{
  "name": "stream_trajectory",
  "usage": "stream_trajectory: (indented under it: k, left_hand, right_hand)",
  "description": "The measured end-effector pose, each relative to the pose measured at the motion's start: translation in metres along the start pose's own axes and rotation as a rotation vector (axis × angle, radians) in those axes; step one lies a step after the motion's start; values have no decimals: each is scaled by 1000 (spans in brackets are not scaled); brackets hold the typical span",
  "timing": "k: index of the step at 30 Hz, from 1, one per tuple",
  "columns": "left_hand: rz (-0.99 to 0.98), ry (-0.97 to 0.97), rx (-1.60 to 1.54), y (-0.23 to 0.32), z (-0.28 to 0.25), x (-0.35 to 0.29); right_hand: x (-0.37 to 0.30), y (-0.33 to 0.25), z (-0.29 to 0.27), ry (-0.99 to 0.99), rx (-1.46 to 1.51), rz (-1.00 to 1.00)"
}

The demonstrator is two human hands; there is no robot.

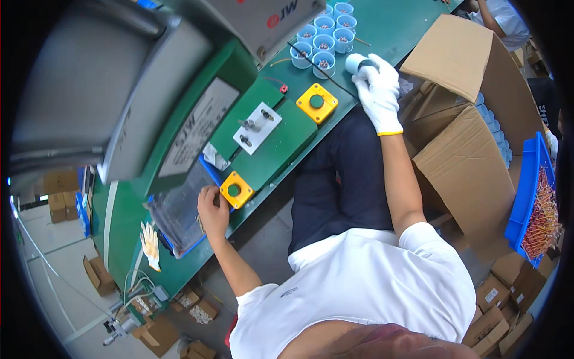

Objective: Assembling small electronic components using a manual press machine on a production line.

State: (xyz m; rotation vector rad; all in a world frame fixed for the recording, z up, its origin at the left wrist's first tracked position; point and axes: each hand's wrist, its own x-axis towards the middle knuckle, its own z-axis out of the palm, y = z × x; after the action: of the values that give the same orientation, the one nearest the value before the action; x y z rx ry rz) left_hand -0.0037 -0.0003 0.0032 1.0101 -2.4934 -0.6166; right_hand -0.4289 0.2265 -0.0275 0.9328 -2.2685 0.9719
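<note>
In a white knitted glove with a yellow cuff, my right hand (379,93) is closed round a small light blue cup (357,63) above the bench's edge. Just beyond it stand several similar light blue cups (323,43) with small reddish-brown parts inside. My bare left hand (213,210) rests at the near bench edge, between a yellow button box (236,189) with a green button and a dark tray (182,209) with a blue rim. Its fingers are loosely bent, and nothing shows in them. A metal fixture plate (257,127) with upright pins lies on the green machine base.
A large green-and-grey machine (197,113) overhangs the left side. A second yellow button box (317,103) sits near my right hand. At right are an open carton (472,161) with cups inside and a blue bin (521,203) of thin reddish pieces. A loose glove (149,245) lies at left.
</note>
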Motion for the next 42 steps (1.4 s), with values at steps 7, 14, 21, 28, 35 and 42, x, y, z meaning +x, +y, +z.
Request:
stream_trajectory:
  k: [7,14,21,28,35,42]
  left_hand:
    - [-142,-108,-48,-6,-19,-2]
    - [-228,-95,19,-12,-16,-11]
    - [-215,-26,55,1,-27,-16]
    - [-226,-180,219,-18,-40,-12]
    - [-262,-79,197,-10,-42,-9]
    - [205,437,-64,57,32,-15]
  right_hand:
    - [-15,-143,-45,21,1010,113]
    - [7,-207,-11,-161,715,-234]
    - [10,-212,-6,-88,712,-323]
    - [19,-218,-17,-156,523,-275]
    - [39,-218,-30,-568,334,-233]
    - [22,-147,-25,127,537,-223]
